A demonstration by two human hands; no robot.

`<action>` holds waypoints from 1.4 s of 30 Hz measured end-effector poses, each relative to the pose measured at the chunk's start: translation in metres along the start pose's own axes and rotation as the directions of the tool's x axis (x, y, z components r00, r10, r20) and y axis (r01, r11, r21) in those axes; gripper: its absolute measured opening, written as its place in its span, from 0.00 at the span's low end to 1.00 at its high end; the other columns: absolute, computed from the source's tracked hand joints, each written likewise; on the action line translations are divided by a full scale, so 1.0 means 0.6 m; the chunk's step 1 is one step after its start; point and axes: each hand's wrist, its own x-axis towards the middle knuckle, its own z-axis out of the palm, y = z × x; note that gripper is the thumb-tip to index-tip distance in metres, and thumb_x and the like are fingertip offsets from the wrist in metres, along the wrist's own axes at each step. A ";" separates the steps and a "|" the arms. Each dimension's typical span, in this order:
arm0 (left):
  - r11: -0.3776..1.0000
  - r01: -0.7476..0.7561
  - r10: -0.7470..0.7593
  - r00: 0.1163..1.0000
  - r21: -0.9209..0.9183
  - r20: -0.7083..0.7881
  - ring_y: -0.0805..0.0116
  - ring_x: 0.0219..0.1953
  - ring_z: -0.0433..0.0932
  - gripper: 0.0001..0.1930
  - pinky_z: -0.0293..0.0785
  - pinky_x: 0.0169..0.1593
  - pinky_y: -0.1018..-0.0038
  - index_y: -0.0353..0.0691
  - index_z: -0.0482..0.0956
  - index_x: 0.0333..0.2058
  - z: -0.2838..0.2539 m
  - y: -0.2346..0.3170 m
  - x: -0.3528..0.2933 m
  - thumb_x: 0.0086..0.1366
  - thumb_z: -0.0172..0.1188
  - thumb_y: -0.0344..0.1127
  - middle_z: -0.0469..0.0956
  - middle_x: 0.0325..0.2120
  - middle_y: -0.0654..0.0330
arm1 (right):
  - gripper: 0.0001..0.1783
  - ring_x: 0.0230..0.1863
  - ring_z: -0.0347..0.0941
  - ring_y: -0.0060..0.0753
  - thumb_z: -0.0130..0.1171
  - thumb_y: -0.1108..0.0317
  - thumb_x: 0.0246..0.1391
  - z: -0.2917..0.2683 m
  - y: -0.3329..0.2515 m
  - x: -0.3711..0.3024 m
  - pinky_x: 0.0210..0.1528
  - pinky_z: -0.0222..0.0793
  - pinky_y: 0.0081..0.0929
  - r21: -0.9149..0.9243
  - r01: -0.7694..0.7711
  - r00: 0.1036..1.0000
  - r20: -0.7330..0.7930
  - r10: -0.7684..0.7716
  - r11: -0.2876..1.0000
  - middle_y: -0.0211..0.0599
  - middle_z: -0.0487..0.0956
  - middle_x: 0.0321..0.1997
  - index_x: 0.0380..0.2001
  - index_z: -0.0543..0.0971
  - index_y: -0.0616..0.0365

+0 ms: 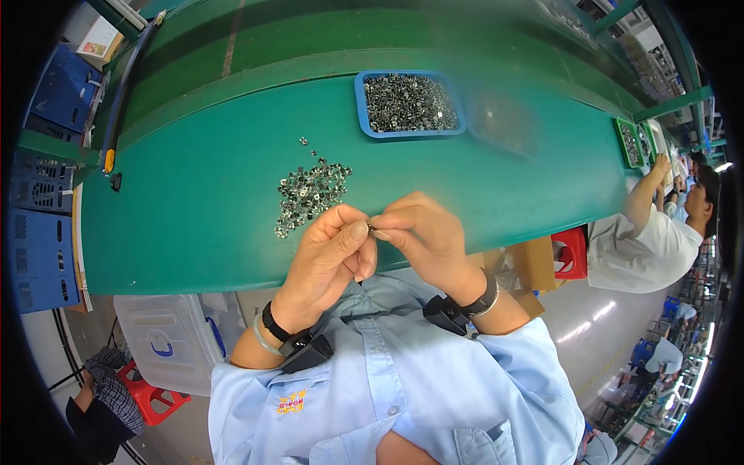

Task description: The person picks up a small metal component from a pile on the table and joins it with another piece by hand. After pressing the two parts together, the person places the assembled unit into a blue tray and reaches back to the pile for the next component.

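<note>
Shiny metal parts (small) on a matt green table.

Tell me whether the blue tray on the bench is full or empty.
Full, or nearly so: small metal parts cover the blue tray from wall to wall, with no bare floor showing.
</note>
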 end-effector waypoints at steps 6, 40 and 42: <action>0.999 -0.009 0.008 1.000 0.045 0.004 0.76 0.18 0.70 0.08 0.62 0.20 0.81 0.39 0.70 0.32 -0.003 0.003 0.001 0.65 0.54 0.38 0.73 0.18 0.61 | 0.07 0.32 0.73 0.31 0.63 0.74 0.45 0.005 0.002 -0.002 0.32 0.69 0.25 -0.028 0.029 1.000 -0.001 -0.029 0.999 0.31 0.77 0.30 0.30 0.79 0.55; 0.998 0.007 -0.005 0.999 0.070 -0.037 0.75 0.18 0.70 0.07 0.63 0.21 0.81 0.39 0.70 0.33 0.008 0.006 0.003 0.65 0.54 0.36 0.72 0.18 0.62 | 0.07 0.33 0.72 0.29 0.62 0.76 0.46 0.007 0.012 -0.008 0.34 0.68 0.24 0.063 -0.009 0.999 -0.036 0.011 0.998 0.31 0.76 0.31 0.32 0.79 0.56; 0.996 0.013 -0.009 0.999 0.087 -0.045 0.76 0.18 0.70 0.07 0.63 0.21 0.81 0.39 0.70 0.33 0.008 0.007 0.003 0.65 0.54 0.36 0.72 0.18 0.63 | 0.07 0.33 0.72 0.29 0.62 0.76 0.47 0.007 0.011 -0.008 0.34 0.68 0.24 0.065 -0.004 1.000 -0.028 0.006 0.998 0.31 0.76 0.31 0.32 0.79 0.56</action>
